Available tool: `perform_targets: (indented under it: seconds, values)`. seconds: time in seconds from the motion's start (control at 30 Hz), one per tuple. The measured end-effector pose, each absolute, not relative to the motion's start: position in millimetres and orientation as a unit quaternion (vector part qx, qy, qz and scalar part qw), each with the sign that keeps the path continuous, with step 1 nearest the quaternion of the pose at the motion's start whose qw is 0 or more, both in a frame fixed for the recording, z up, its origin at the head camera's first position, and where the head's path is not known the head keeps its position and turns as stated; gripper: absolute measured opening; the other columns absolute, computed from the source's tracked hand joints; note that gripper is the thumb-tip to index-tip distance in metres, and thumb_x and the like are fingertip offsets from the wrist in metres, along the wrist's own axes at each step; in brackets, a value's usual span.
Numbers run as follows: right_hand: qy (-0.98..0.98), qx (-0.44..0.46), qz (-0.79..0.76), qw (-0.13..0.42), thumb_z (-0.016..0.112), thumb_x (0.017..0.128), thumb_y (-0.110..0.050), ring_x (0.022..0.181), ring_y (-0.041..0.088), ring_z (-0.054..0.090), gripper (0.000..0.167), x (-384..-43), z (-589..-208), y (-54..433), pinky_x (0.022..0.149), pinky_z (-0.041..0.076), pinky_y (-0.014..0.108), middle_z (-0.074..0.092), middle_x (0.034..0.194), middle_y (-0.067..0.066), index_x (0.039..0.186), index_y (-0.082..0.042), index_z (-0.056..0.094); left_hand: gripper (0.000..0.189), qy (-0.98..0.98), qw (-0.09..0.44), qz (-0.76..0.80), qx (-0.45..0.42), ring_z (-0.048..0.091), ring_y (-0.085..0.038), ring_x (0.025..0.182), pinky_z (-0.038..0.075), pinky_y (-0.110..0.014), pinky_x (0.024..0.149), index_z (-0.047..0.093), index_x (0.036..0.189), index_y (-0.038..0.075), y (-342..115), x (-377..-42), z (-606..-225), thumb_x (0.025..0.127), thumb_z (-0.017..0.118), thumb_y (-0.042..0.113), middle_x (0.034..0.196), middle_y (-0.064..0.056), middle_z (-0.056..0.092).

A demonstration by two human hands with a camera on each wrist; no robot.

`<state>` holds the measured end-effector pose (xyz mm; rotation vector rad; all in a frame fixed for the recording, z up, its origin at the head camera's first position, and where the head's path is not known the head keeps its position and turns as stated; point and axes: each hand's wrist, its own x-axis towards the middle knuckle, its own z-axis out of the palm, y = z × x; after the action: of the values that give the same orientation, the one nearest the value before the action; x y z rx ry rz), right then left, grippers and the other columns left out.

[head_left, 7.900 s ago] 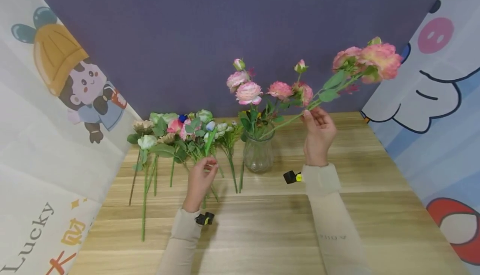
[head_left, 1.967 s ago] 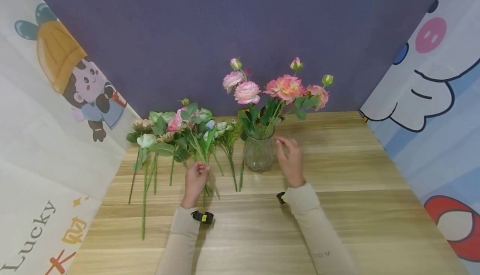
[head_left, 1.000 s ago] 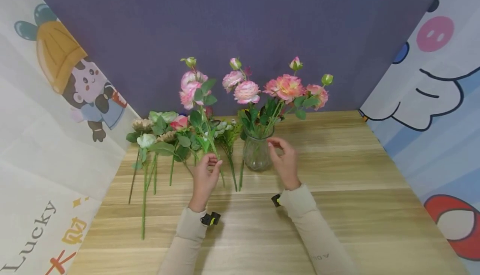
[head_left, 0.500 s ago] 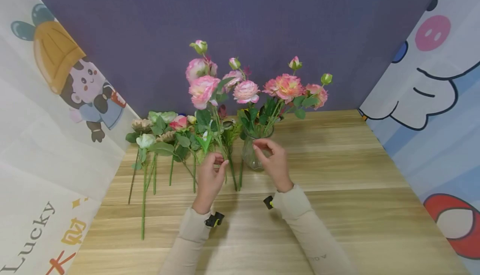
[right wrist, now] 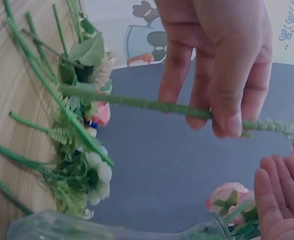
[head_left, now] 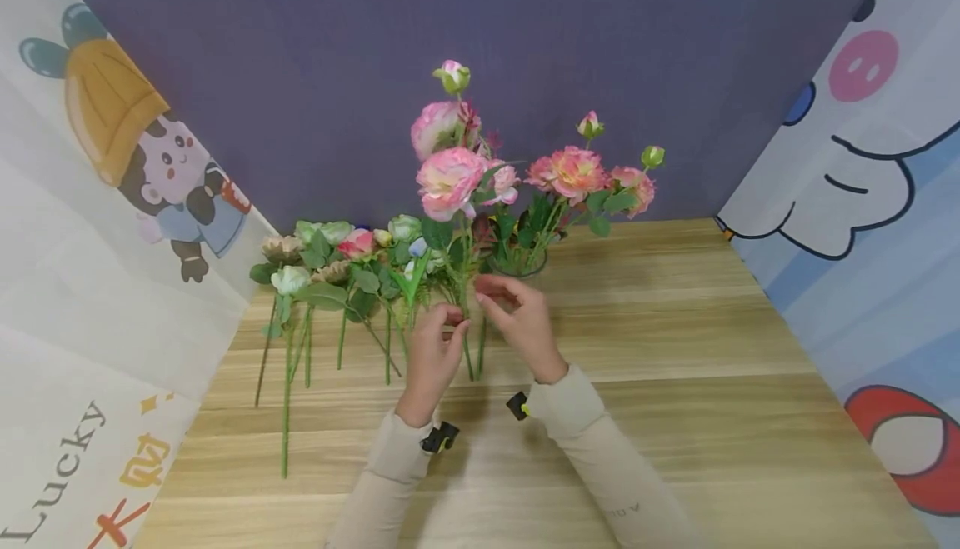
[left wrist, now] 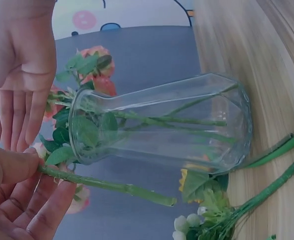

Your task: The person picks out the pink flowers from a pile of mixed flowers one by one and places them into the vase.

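My left hand (head_left: 433, 357) pinches the stem of a pink peony spray (head_left: 450, 182) between thumb and fingers and holds it upright, in front of a glass vase. In the left wrist view the cut end of the stem (left wrist: 107, 185) points free past the hand. My right hand (head_left: 525, 328) is close beside the stem, its fingers extended and nothing in its palm (right wrist: 286, 200). The glass vase (left wrist: 171, 130) holds several pink and coral flowers (head_left: 573, 174); in the head view, the right hand hides most of its body.
Loose artificial flowers lie on the wooden table (head_left: 675, 449) to the left, among them a white rose (head_left: 291, 280), a deep pink rose (head_left: 357, 244) and green sprigs. A dark panel (head_left: 300, 74) stands behind. Printed curtains (head_left: 67, 282) flank both sides.
The coral spray from the right hand now stands in the vase. The left hand has lifted the pink peony spray from the pile and carried it right; the right hand has moved left towards it.
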<state>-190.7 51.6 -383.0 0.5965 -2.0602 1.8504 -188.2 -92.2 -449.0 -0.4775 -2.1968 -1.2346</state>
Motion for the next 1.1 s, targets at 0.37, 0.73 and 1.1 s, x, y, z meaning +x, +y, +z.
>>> perform_targets:
  seconds: [0.37,0.73,1.1]
  values:
    - [-0.691,0.192,0.683,0.138,0.065,0.087,0.0,0.09,0.019,0.065,0.021,-208.2,-399.6,55.4,0.082,0.053,0.026,0.064,0.102,0.027,0.105,0.011,0.064,0.014,-0.822,0.272,-0.456,-0.204,0.065,-0.022,0.074,0.055,-0.024,0.06,0.059,0.089,0.0,-83.7,-189.5,-450.0,0.081,0.069,-0.006,0.083,-0.012,0.064]
    - [-0.663,0.16,0.71,0.175,0.067,0.084,0.003,0.077,0.007,0.065,0.016,-210.1,-393.5,60.7,0.072,0.054,0.021,0.064,0.092,0.031,0.094,0.015,0.063,0.013,-0.827,0.261,-0.447,-0.22,0.064,-0.018,0.072,0.053,-0.022,0.057,0.06,0.089,0.002,-78.1,-189.0,-447.9,0.082,0.07,-0.001,0.083,-0.009,0.064]
    - [-0.637,0.139,0.736,0.181,0.068,0.081,0.007,0.081,0.009,0.066,0.03,-209.6,-385.2,69.4,0.074,0.055,0.022,0.067,0.092,-0.001,0.109,0.014,0.06,0.012,-0.829,0.233,-0.453,-0.23,0.066,-0.021,0.079,0.055,-0.022,0.061,0.062,0.093,-0.001,-73.8,-188.3,-444.4,0.083,0.069,0.0,0.088,-0.013,0.066]
